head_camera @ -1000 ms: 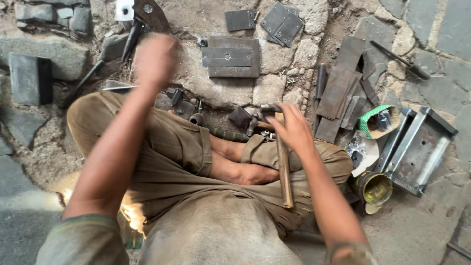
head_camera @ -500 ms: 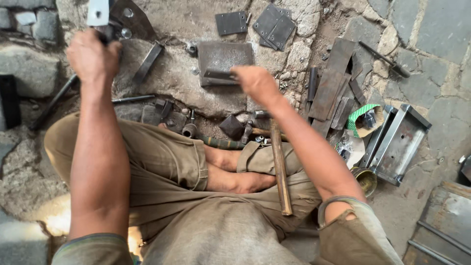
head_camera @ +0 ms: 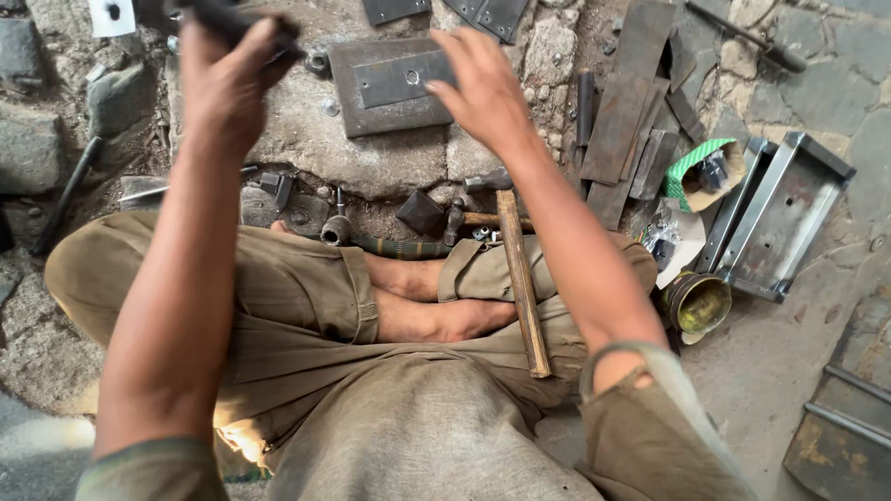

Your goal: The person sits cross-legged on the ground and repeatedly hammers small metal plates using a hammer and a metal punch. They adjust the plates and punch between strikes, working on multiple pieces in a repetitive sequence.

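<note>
Fingers (head_camera: 455, 88) overlap plate (head_camera: 394, 85) edge (hammer (head_camera: 518, 269) apart)

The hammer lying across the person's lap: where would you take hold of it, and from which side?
Judging by its pose, grip the hammer on the lower wooden handle, near the free end resting on the right thigh. Come from above with the right hand, which is open and nearer. The metal head lies among small parts on the ground, while the handle is bare and unobstructed along its length.

The stone-paved ground (head_camera: 780, 371) carries a flat steel plate (head_camera: 390, 88) at twelve o'clock, metal strips (head_camera: 622, 130) at one, a channel-shaped tray (head_camera: 789, 213) and perhaps a tin (head_camera: 696, 301) at three.
</note>
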